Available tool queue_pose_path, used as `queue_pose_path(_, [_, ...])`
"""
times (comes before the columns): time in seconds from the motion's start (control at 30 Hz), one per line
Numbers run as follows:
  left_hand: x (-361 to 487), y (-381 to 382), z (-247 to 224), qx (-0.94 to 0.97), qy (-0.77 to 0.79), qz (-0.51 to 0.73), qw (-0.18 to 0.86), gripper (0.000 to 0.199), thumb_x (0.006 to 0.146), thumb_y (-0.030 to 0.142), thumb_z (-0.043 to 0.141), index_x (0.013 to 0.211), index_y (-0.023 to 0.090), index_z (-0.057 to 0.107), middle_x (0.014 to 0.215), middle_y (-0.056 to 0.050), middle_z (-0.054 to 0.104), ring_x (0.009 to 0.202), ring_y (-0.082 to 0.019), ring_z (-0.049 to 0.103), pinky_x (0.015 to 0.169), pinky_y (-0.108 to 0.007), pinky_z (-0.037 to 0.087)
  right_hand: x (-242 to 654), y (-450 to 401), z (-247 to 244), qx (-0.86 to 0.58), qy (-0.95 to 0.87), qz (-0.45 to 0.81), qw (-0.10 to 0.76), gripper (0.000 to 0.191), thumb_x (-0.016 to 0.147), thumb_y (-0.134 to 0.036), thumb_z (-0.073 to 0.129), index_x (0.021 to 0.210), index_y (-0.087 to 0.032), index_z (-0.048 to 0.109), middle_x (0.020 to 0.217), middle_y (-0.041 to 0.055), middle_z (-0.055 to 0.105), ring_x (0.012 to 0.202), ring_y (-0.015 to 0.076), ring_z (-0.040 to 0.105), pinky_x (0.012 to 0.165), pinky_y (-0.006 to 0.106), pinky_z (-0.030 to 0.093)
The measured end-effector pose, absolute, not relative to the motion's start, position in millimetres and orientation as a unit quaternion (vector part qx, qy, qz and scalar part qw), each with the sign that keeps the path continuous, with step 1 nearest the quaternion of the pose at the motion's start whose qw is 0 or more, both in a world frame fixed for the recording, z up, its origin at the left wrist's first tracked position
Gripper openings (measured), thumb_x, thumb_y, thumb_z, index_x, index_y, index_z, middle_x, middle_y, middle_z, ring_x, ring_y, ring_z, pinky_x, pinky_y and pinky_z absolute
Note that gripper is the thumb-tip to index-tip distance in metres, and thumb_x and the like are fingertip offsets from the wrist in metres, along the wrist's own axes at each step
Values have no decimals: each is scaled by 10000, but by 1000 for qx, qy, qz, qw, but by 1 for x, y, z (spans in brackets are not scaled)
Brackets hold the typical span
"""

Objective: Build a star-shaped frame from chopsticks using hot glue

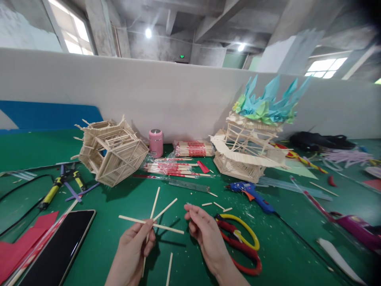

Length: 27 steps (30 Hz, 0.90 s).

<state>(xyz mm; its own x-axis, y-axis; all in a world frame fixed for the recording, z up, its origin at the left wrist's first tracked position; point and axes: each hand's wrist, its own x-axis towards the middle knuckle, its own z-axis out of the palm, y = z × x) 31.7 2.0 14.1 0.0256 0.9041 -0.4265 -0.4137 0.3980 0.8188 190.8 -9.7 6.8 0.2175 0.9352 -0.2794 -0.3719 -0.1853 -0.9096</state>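
Near the bottom centre, my left hand (135,248) pinches several thin wooden sticks (169,227) where they cross, so they fan out above the green table. My right hand (205,238) is raised just right of them, apart from the sticks, its thumb and fingertips drawn together; what they hold, if anything, is too small to tell. Beside my right hand lie red and yellow handled cutters (245,260). A single loose stick (169,270) lies between my hands near the front edge. Short cut stick pieces (218,205) lie beyond my right hand.
A stick lattice model (119,153) sits back left, another with blue paper (247,155) back right. Between them are a pink bottle (156,143) and bundled sticks (194,149). A blue glue gun (253,195) with its cable lies right, a phone (56,250) left.
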Motion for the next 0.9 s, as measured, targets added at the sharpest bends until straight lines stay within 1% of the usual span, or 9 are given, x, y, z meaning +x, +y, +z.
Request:
queue_pose_path(0.07, [32,1,15,250,496,487,674,372,479,431,758,556,113,580,417,51,493,341,-4,294,385,-171,201,192,-11,5,-517,-278,548,596,381,689,-477,625,975,-227,634,842,18,612,610,113,476,529,217,357])
queue_pose_path(0.13, [34,0,15,255,493,479,680,360,479,415,760,544,113,574,413,51,489,338,-4,292,383,-171,195,191,-12,4,-490,-304,534,618,456,749,-536,530,1120,-273,559,1102,40,575,862,171,520,704,273,391])
queue_pose_path(0.2, [36,-1,16,260,491,468,688,360,482,413,759,527,113,565,409,50,488,331,0,288,381,-170,184,190,-14,5,-449,-333,539,630,509,797,-590,399,1218,-311,468,1300,22,441,1105,203,428,883,336,315])
queue_pose_path(0.27, [39,-3,16,263,490,456,695,372,480,430,756,527,114,566,402,50,485,322,4,285,375,-165,167,189,-15,7,-412,-349,563,626,548,814,-627,287,1261,-334,407,1381,-9,331,1224,204,313,973,373,217])
queue_pose_path(0.37, [43,-6,15,267,490,443,701,404,451,463,757,504,117,554,383,52,475,309,8,272,366,-160,157,186,-16,9,-368,-364,590,619,586,811,-645,227,1286,-333,367,1415,-28,257,1282,197,213,1016,396,145])
queue_pose_path(0.5, [45,-7,13,270,495,430,705,410,443,473,759,520,121,564,388,49,482,328,4,282,362,-143,176,184,-17,9,-330,-369,611,618,559,827,-617,245,1289,-324,366,1422,-32,238,1299,184,161,1034,392,99])
queue_pose_path(0.63, [45,-6,12,271,502,426,702,436,416,495,761,526,121,566,378,54,466,328,1,284,344,-137,148,183,-18,10,-321,-364,624,613,544,827,-612,265,1276,-329,386,1421,-32,242,1300,178,158,1036,383,100])
queue_pose_path(0.77, [45,-5,12,275,505,425,699,439,405,490,767,523,119,564,380,54,464,332,-4,293,341,-135,158,185,-18,10,-330,-366,622,609,556,819,-623,268,1271,-324,395,1419,-27,247,1299,179,162,1034,383,107])
queue_pose_path(0.9, [45,-7,11,281,503,429,696,410,442,477,757,529,122,570,391,50,474,337,-5,298,346,-139,171,185,-18,8,-338,-374,623,598,579,815,-628,269,1276,-302,396,1416,-11,255,1299,185,167,1028,385,130])
